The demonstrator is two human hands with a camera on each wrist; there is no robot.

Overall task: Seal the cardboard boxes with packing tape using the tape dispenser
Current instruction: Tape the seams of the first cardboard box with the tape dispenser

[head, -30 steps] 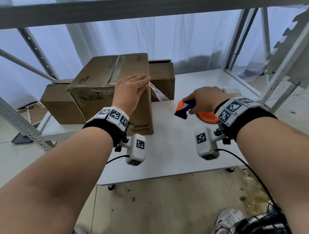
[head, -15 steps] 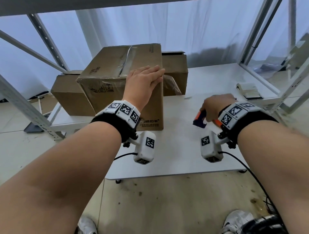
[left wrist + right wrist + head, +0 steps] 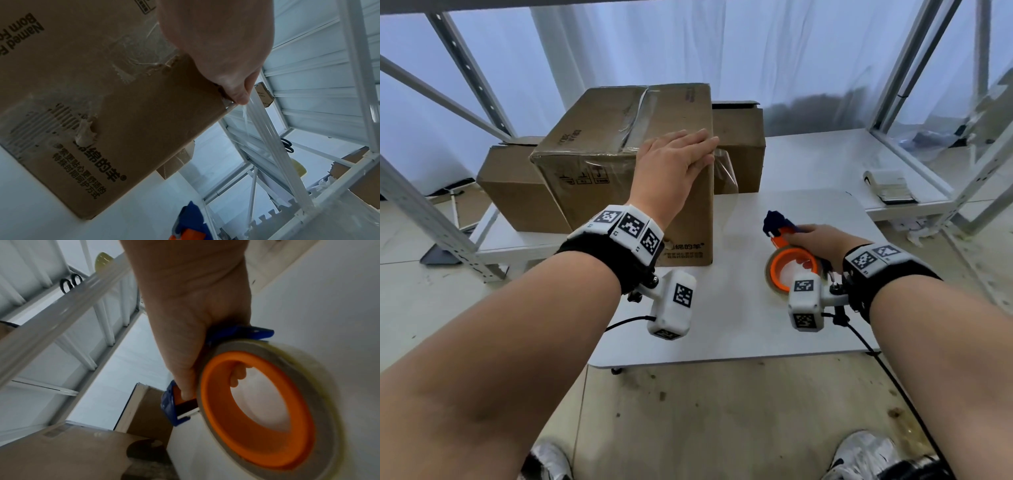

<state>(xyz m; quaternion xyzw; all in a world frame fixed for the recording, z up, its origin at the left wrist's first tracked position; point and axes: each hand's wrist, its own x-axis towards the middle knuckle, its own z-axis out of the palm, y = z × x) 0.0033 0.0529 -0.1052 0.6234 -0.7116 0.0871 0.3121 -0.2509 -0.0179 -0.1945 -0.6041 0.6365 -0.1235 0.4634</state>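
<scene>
A large cardboard box [image 3: 599, 147] stands on the white table [image 3: 739, 325], with clear tape along its top seam. My left hand [image 3: 674, 164] lies flat on its top right corner, fingers straight; in the left wrist view the hand [image 3: 222, 48] presses at the box [image 3: 123, 113] edge. A loose strip of clear tape [image 3: 726, 171] hangs off that corner. To the right of the box, my right hand [image 3: 815, 240] grips the orange and blue tape dispenser [image 3: 787, 260], held just over the table. The right wrist view shows fingers curled through the dispenser's [image 3: 257, 410] orange ring.
A second box [image 3: 739, 137] stands behind the large one, and a third [image 3: 513, 192] sits lower at the left. Metal rack posts [image 3: 424, 219] flank both sides. A small white device [image 3: 890, 185] lies on the right shelf. My shoes show below the table's front edge.
My right hand has drawn the dispenser back toward me and turned it so the roll faces up. The left hand has stayed on the box corner.
</scene>
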